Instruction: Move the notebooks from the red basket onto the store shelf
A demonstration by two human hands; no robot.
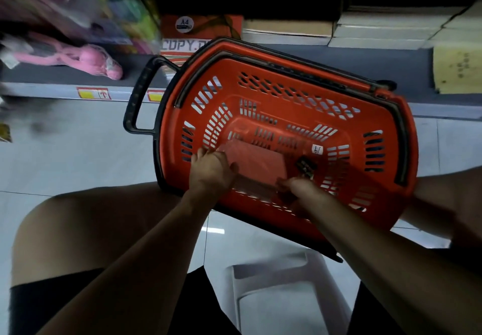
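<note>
The red basket (287,94) stands on the floor between my knees, in front of the low store shelf (65,76). Flat on its bottom lies a red notebook (257,163). My left hand (212,170) grips the notebook's left edge, fingers down at its side and thumb on the cover. My right hand (300,187) holds the notebook's near right corner. The image is blurred, so I cannot tell whether more than one notebook lies in the stack. A small dark object (305,166) sits in the basket just right of the notebook.
On the shelf sit a pink packaged toy (88,58), a box of A4 copy paper (200,28), stacked white paper reams (378,29) and a yellow pad (456,71). The basket's black pull handle (140,94) sticks out left. A white stool (273,282) is under me.
</note>
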